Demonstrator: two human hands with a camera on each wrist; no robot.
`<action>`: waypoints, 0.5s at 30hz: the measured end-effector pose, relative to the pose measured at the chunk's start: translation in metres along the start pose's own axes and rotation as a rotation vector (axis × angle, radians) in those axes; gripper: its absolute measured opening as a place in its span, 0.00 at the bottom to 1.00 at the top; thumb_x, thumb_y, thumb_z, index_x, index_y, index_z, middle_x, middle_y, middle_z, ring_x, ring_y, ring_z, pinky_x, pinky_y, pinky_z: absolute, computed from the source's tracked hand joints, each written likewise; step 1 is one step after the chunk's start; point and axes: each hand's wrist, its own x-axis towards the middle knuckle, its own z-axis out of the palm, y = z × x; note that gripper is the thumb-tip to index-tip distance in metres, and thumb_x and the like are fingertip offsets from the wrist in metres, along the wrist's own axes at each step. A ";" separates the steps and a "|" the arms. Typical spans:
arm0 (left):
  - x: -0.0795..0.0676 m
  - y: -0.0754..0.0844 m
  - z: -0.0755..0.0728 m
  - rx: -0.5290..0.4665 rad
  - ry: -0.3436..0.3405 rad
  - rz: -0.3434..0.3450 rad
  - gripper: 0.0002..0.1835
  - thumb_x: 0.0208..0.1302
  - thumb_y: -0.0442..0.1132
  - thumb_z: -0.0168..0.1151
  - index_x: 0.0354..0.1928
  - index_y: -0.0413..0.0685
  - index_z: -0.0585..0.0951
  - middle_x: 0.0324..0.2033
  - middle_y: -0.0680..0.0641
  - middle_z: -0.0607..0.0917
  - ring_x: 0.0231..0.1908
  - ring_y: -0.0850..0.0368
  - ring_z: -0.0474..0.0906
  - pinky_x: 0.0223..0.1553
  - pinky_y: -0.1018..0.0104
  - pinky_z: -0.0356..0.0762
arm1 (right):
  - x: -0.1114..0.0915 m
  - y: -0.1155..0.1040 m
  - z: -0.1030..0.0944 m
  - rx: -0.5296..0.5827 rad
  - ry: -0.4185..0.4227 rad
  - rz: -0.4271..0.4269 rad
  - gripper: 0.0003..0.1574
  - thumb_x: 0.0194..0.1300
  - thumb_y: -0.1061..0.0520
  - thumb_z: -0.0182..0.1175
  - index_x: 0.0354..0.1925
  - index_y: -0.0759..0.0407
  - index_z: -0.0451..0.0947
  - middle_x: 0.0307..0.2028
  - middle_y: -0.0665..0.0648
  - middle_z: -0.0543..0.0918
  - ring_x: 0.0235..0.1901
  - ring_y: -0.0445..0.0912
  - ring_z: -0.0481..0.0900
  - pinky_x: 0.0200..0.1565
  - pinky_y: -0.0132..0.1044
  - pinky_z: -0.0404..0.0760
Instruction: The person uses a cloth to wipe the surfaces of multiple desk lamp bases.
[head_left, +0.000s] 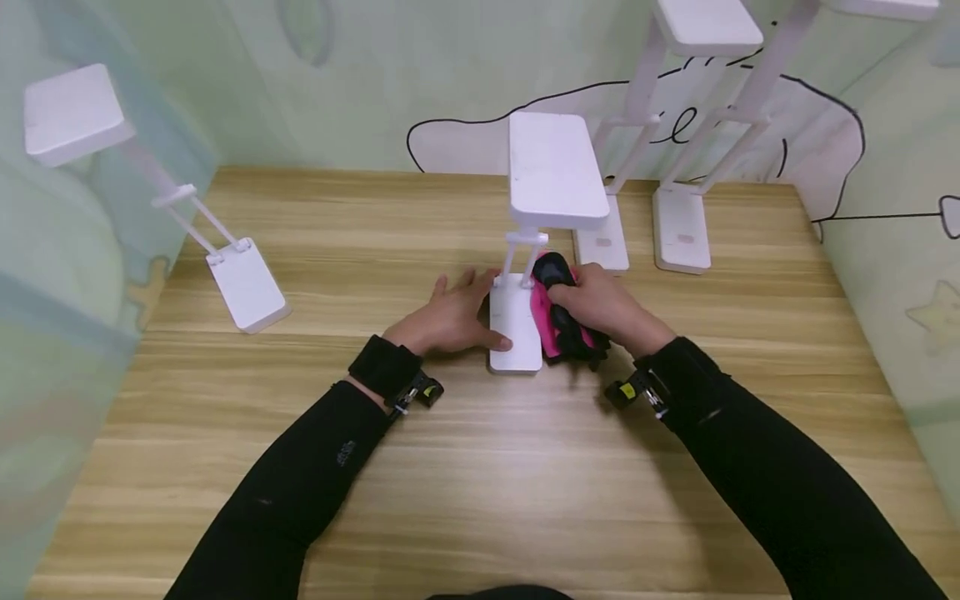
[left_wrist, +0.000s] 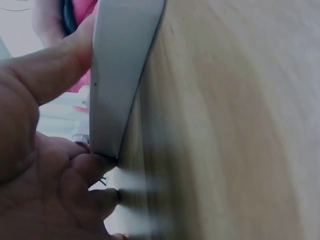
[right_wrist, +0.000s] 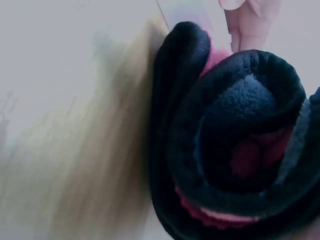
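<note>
A white desk lamp stands at the middle of the wooden table, its head raised over its base. My left hand holds the base, thumb on its top and index finger at its far left corner; the other fingers spread beside it. The left wrist view shows the base's side edge close up. Just right of the base, my right hand grips a rolled black and pink cloth, with the thumb on top. In the right wrist view the fuzzy roll shows its spiral end; the gripping fingers are mostly hidden there.
Two more white lamps stand behind on the right, against the painted wall. Another white lamp stands by the table's left edge. Bare wood shows in front of my hands.
</note>
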 end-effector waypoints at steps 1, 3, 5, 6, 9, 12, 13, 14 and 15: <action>-0.001 0.000 0.000 -0.001 -0.001 -0.002 0.61 0.42 0.64 0.68 0.73 0.54 0.45 0.72 0.46 0.57 0.74 0.50 0.36 0.70 0.43 0.24 | 0.002 0.000 0.000 0.023 -0.002 -0.015 0.12 0.61 0.54 0.51 0.33 0.63 0.72 0.25 0.57 0.78 0.17 0.44 0.78 0.18 0.36 0.78; -0.001 -0.001 -0.001 -0.008 -0.004 0.000 0.61 0.42 0.65 0.68 0.73 0.55 0.45 0.72 0.46 0.55 0.74 0.50 0.35 0.70 0.43 0.24 | 0.010 -0.002 -0.003 0.056 -0.007 -0.046 0.11 0.61 0.56 0.51 0.34 0.64 0.73 0.26 0.57 0.78 0.19 0.44 0.78 0.19 0.34 0.78; -0.001 -0.001 -0.001 -0.019 -0.004 0.008 0.61 0.42 0.65 0.67 0.73 0.55 0.45 0.72 0.45 0.55 0.74 0.49 0.35 0.70 0.43 0.23 | 0.018 -0.005 -0.007 0.043 -0.014 -0.079 0.11 0.61 0.58 0.52 0.38 0.64 0.75 0.28 0.57 0.78 0.22 0.43 0.77 0.22 0.33 0.77; 0.000 -0.001 -0.001 -0.022 -0.001 0.011 0.61 0.42 0.65 0.67 0.73 0.55 0.45 0.72 0.45 0.54 0.74 0.49 0.35 0.70 0.43 0.23 | 0.021 -0.007 -0.008 0.027 -0.021 -0.087 0.11 0.61 0.59 0.51 0.40 0.63 0.76 0.29 0.58 0.78 0.23 0.43 0.77 0.23 0.32 0.76; 0.001 -0.001 0.000 -0.023 0.009 0.003 0.60 0.42 0.66 0.67 0.73 0.56 0.45 0.72 0.46 0.55 0.74 0.50 0.36 0.70 0.43 0.23 | 0.023 -0.008 -0.008 -0.063 -0.026 -0.090 0.12 0.61 0.58 0.51 0.41 0.61 0.77 0.29 0.58 0.78 0.23 0.44 0.76 0.23 0.33 0.75; 0.000 -0.003 0.001 -0.012 0.015 -0.013 0.60 0.42 0.65 0.68 0.73 0.57 0.45 0.72 0.46 0.56 0.74 0.51 0.36 0.70 0.44 0.23 | 0.012 -0.004 0.000 -0.118 0.002 -0.077 0.11 0.62 0.55 0.51 0.37 0.61 0.75 0.28 0.59 0.78 0.20 0.45 0.76 0.20 0.35 0.76; 0.000 -0.003 0.001 -0.011 0.017 -0.015 0.61 0.42 0.65 0.68 0.73 0.57 0.45 0.72 0.46 0.56 0.74 0.51 0.36 0.70 0.44 0.23 | 0.006 -0.002 0.004 -0.127 0.021 -0.083 0.11 0.62 0.55 0.51 0.36 0.61 0.75 0.27 0.59 0.79 0.19 0.45 0.76 0.18 0.36 0.76; 0.000 -0.003 0.001 -0.013 0.018 -0.015 0.61 0.42 0.65 0.68 0.73 0.57 0.44 0.72 0.46 0.56 0.74 0.51 0.36 0.70 0.44 0.23 | -0.001 0.001 0.009 -0.130 0.038 -0.091 0.11 0.62 0.55 0.51 0.35 0.61 0.74 0.27 0.60 0.79 0.18 0.45 0.77 0.18 0.36 0.76; 0.000 -0.004 0.001 -0.013 0.019 -0.013 0.61 0.42 0.65 0.68 0.73 0.57 0.44 0.72 0.45 0.56 0.74 0.51 0.36 0.70 0.44 0.23 | -0.008 0.003 0.013 -0.142 0.054 -0.104 0.11 0.62 0.55 0.51 0.36 0.61 0.75 0.26 0.60 0.80 0.19 0.46 0.77 0.18 0.36 0.76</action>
